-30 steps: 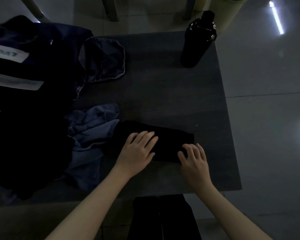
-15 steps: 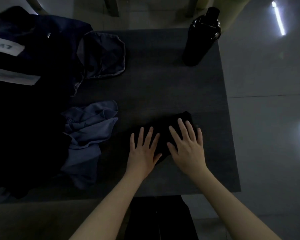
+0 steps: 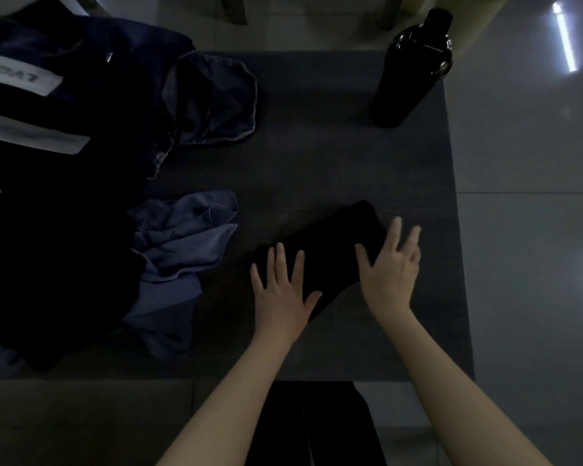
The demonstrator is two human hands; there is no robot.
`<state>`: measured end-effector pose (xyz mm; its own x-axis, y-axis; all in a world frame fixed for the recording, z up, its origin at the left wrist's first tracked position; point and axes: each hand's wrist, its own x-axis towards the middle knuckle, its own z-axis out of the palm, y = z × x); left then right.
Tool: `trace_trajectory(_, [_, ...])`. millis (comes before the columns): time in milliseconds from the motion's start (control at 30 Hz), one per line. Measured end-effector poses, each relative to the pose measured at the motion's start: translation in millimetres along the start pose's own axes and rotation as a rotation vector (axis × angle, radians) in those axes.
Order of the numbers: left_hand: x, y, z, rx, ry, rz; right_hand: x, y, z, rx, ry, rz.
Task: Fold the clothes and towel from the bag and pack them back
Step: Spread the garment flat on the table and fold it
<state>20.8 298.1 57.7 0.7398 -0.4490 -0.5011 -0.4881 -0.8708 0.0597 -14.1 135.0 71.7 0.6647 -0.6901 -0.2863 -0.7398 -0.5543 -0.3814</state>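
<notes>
A folded black cloth (image 3: pixel 330 247) lies slanted on the dark table (image 3: pixel 317 156), near its front right. My left hand (image 3: pixel 281 294) rests flat on the cloth's near left end, fingers spread. My right hand (image 3: pixel 389 267) sits at the cloth's right edge with fingers straight and spread, thumb on the cloth. A crumpled blue-grey garment (image 3: pixel 179 250) lies left of the cloth. A dark navy bag (image 3: pixel 64 105) with white labels fills the table's left side, its flap (image 3: pixel 216 99) folded open.
A tall black bottle (image 3: pixel 411 68) stands at the table's far right corner. Dark clothing is heaped at the front left (image 3: pixel 48 280). Chair legs (image 3: pixel 233 8) stand beyond the far edge. Grey tiled floor (image 3: pixel 525 230) lies to the right.
The black cloth has been folded shorter and now lies slanted. My right hand moved from on top of it to its right edge; my left hand stays pressed on its left end.
</notes>
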Motion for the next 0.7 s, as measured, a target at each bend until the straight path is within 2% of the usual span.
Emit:
trace_trajectory(133, [0,0,1,-0.01,-0.016,-0.006,-9,-18,-1,0.524,-0.058,0.293])
trace_trajectory(200, [1,0,0,-0.017,-0.028,-0.014,-2,-20,-1,0.771,-0.08,0.503])
trace_trajectory(267, [0,2,-2,-0.034,-0.031,-0.027,3,-21,-1,0.963,-0.146,0.635])
trace_trajectory(367, [-1,5,-7,-0.076,-0.045,-0.049,6,-22,-3,1.043,-0.238,0.621])
trace_trajectory(467, [-5,5,-15,-0.158,-0.042,-0.046,7,-27,-11,1.066,-0.244,0.535])
trace_trajectory(700, [-26,-5,-54,-0.541,0.158,-0.077,-8,-52,-47,1.05,-0.271,0.304])
